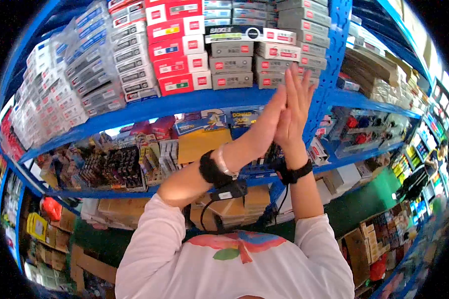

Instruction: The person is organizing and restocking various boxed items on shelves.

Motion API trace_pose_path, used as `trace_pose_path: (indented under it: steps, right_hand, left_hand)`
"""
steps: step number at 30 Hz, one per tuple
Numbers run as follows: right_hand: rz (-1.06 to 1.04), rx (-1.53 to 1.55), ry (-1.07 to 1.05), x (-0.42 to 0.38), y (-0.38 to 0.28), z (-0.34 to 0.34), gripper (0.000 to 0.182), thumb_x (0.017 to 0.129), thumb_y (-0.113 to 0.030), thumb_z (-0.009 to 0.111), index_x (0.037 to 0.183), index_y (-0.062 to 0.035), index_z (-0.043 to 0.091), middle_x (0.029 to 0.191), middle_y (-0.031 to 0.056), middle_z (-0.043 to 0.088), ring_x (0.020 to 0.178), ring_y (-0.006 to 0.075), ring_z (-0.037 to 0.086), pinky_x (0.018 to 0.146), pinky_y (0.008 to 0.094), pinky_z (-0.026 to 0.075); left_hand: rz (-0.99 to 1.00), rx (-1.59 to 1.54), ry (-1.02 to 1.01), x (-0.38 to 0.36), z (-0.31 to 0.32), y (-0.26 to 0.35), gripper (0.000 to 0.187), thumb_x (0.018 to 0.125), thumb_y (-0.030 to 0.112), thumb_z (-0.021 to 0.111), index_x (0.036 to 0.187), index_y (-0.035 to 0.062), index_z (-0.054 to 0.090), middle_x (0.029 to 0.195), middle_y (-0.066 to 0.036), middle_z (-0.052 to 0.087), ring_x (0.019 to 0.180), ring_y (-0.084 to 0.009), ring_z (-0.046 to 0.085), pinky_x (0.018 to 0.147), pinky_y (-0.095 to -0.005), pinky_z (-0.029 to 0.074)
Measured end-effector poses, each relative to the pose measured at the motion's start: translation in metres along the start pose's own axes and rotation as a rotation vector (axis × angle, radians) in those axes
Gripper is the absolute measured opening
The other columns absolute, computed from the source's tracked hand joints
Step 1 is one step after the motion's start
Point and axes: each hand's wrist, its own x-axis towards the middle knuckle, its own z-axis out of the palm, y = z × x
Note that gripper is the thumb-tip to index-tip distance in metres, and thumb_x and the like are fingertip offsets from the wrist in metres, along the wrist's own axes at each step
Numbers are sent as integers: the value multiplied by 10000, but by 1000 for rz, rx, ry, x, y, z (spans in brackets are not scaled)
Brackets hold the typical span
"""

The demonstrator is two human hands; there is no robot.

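Two hands meet palm to palm in front of a blue shelf rack [194, 101]. The left hand [264, 127] leans in from the lower left and the right hand [295, 107] stands nearly upright, the two pressed flat against each other with nothing between them. All fingers [300, 84] are straight and held close together, pointing up; those of the right hand reach a little higher than those of the left. Neither hand holds anything.

Each wrist carries a black band: the one on the left wrist [212, 169] has a small black box [229, 190] hanging under it with a cable running down, and the one on the right wrist [295, 173] is thinner. White sleeves [149, 234] cover both forearms up to near the elbows.

Just behind the fingertips, on the upper shelf, stand stacks of grey and red boxes [234, 62]. To the left of the fingers more red and white boxes [177, 50] are piled, and farther left rows of grey packets [97, 70]. Below the hands, on the middle shelf, lie a yellow flat package [202, 142] and small dark packs [119, 167]. Cardboard cartons [234, 205] sit lower down behind the wrists.
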Motion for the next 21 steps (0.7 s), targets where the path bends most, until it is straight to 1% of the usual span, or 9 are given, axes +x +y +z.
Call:
trace_pose_path:
  steps: [2, 3, 6, 9, 13, 14, 16, 19, 21]
  right_hand:
    - [147, -55, 162, 2, 17, 10, 714, 989, -429, 400, 1499, 42, 235, 1577, 256, 166, 1457, 471, 107, 1170, 563, 65]
    - [217, -81, 240, 6, 27, 15, 711, 986, -411, 417, 1497, 47, 233, 1581, 252, 156, 1456, 473, 108, 1169, 568, 70]
    - [110, -82, 269, 31, 20, 35, 692, 980, -388, 437, 1500, 25, 244, 1585, 232, 166, 1450, 476, 129, 1157, 605, 69]
    - [79, -384, 43, 47, 22, 68, 717, 961, -414, 463, 1491, 27, 265, 1580, 235, 178, 1444, 471, 158, 1148, 630, 59]
    - [171, -416, 27, 50, 22, 69, 790, 919, -480, 517, 1484, 24, 291, 1586, 216, 178, 1440, 467, 175, 1146, 631, 29]
    - [140, -326, 132, 50, 24, 71, 790, 920, -475, 517, 1490, 19, 282, 1592, 209, 167, 1441, 469, 171, 1145, 629, 12]
    - [142, -522, -68, 50, 23, 76, 794, 928, -464, 503, 1505, 15, 244, 1599, 210, 138, 1451, 471, 131, 1142, 632, 1]
    - [159, -409, 68, 50, 29, 71, 807, 938, -473, 485, 1516, 14, 204, 1604, 210, 113, 1457, 468, 99, 1138, 644, 20]
    - [245, -416, 165, 52, 47, 56, 770, 966, -452, 444, 1521, 12, 180, 1604, 222, 75, 1465, 459, 49, 1140, 635, 10]
  left_hand:
    - [71, 53, -162, -3, -25, 3, 727, 1023, 526, 294, 1537, 25, 179, 1593, -140, 204, 1478, -242, 170, 1203, -377, 92]
    - [233, 535, -178, -4, -34, 15, 720, 1016, 501, 335, 1530, 14, 203, 1597, -175, 179, 1485, -277, 156, 1199, -418, 106]
    - [640, 1486, 173, 6, -60, 17, 698, 984, 440, 437, 1508, 10, 271, 1564, -232, 236, 1457, -356, 228, 1168, -518, 155]
    - [456, 1999, 401, 24, -101, 5, 722, 947, 426, 500, 1504, 19, 288, 1564, -224, 242, 1464, -359, 206, 1148, -604, 122]
    - [340, 2030, 312, 20, -112, 6, 756, 915, 430, 547, 1490, 8, 298, 1578, -211, 212, 1468, -383, 167, 1141, -632, 115]
    - [348, 2015, 279, 18, -111, 10, 766, 895, 433, 576, 1489, 27, 311, 1574, -172, 248, 1459, -368, 200, 1140, -633, 124]
    - [310, 2112, 257, 17, -115, 10, 729, 876, 435, 598, 1464, 66, 375, 1558, -106, 304, 1448, -291, 243, 1151, -597, 147]
    - [242, 2106, 245, 18, -113, 12, 721, 866, 429, 618, 1458, 84, 393, 1560, -76, 309, 1447, -273, 248, 1150, -590, 160]
    - [231, 2133, 234, 20, -116, 9, 725, 872, 438, 610, 1469, 95, 381, 1567, -64, 297, 1454, -257, 229, 1144, -601, 161]
